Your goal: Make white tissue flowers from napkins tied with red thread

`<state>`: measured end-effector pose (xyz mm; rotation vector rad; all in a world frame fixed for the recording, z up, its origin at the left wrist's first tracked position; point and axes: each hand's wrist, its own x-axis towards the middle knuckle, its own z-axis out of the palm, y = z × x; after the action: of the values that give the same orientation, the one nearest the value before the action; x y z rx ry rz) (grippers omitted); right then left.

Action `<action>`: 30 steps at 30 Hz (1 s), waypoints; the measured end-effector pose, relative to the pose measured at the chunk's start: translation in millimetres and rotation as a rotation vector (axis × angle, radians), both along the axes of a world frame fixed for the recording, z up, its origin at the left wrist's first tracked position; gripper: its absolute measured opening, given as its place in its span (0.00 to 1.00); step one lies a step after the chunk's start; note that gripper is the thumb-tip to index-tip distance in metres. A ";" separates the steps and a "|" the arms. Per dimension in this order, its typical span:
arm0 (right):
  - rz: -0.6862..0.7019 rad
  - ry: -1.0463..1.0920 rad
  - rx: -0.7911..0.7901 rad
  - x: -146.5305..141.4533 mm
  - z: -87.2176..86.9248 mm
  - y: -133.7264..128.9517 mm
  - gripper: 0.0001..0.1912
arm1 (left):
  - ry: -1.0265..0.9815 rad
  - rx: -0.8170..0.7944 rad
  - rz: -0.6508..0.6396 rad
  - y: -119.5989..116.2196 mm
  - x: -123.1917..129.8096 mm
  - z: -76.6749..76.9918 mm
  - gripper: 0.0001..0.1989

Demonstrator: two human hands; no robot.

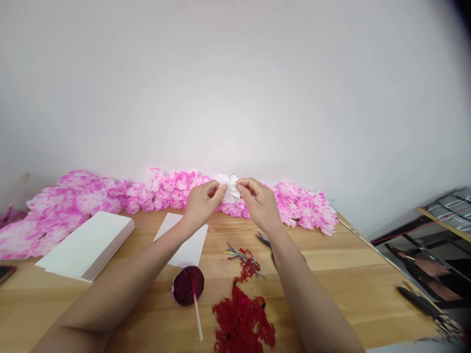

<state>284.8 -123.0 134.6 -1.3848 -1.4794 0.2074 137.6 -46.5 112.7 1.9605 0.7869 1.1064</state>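
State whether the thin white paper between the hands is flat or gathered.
Gathered: the thin white paper bunches near its middle and fans out in creased folds between the left hand and right hand.

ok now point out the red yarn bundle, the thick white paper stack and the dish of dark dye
red yarn bundle (241,321): head view, middle of its tangled strands
thick white paper stack (90,242): head view, top sheet
dish of dark dye (183,287): head view, dark inside, left of the stick

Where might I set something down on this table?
Bare tabletop shows between the right forearm and far-right scissors, and in front of the paper stack. Pink blooms crowd the back; a dark dish and red yarn, the middle.
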 end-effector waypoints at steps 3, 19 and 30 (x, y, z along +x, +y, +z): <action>-0.015 0.004 -0.019 -1.6 -1.2 1.6 0.12 | -0.010 0.010 -0.021 2.1 1.8 -5.1 0.19; -0.034 -0.202 0.075 -1.2 -8.7 5.3 0.10 | -0.192 -0.242 -0.067 10.9 6.5 -10.9 0.24; -0.128 0.092 0.023 5.9 -4.7 4.6 0.13 | -0.400 -0.402 -0.090 11.8 2.5 -2.5 0.20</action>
<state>290.7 -118.4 130.0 -1.4274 -1.3085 0.1703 140.2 -34.7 110.2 1.3709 0.6362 1.1358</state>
